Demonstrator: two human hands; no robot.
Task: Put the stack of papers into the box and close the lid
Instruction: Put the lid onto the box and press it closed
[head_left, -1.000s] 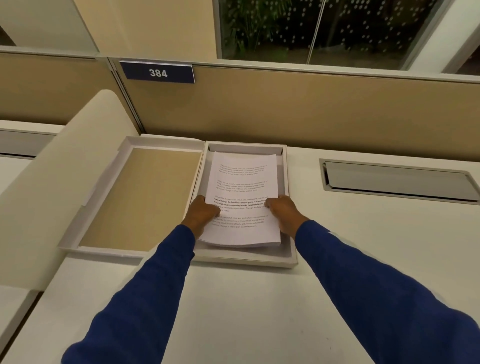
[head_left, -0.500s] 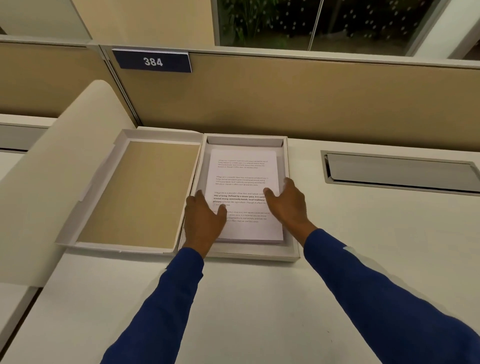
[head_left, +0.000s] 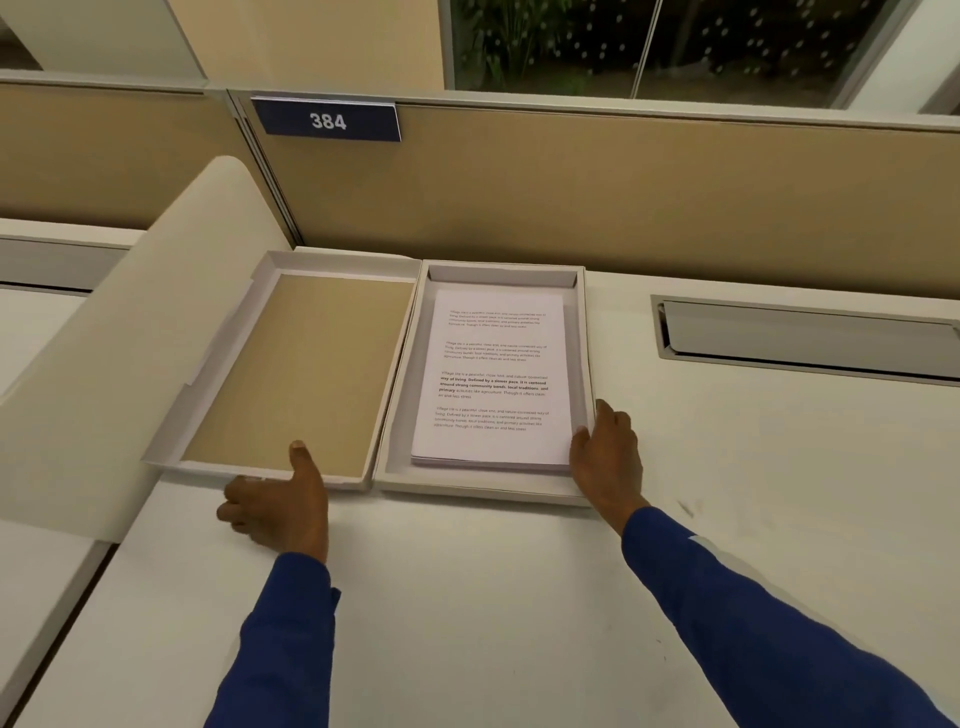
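Two bare hands work at a white box (head_left: 483, 486) lying open on a white desk (head_left: 519, 597). The stack of papers (head_left: 496, 379) lies flat inside the box, printed side up, its near edge a little short of the front wall. The lid (head_left: 306, 364) lies open just left of the box, tan lining up. The left hand (head_left: 278, 506) grips the lid's near edge, thumb on the lining and fingers curled below the rim. The right hand (head_left: 605, 457) rests at the box's near right corner, fingers loosely together against the wall and the stack's corner.
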